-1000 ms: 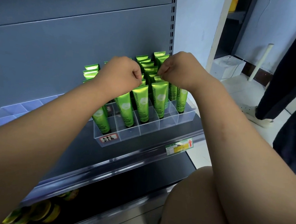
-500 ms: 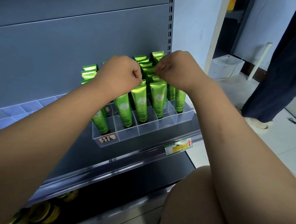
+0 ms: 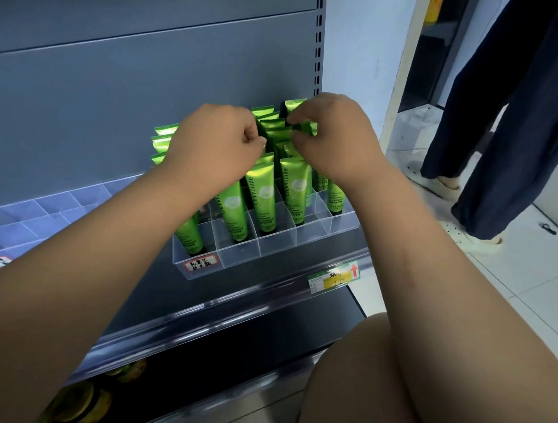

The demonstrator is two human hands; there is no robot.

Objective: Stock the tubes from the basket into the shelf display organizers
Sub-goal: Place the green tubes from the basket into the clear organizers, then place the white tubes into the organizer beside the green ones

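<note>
The front cells of the clear organizer (image 3: pixel 268 253) are mostly unfilled, and the second organizer (image 3: pixel 25 222) on its left holds no tubes. Behind them, green tubes (image 3: pixel 262 200) fill the rows. The left hand (image 3: pixel 216 142) is curled, but I cannot tell if it holds anything. The right hand (image 3: pixel 337 143) pinches a back-row tube (image 3: pixel 297 106). Perhaps half the task remains.

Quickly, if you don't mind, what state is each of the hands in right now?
Left hand: fingers curled at the tubes; whether it holds one cannot be told.
Right hand: pinches the top of a tube.
</note>
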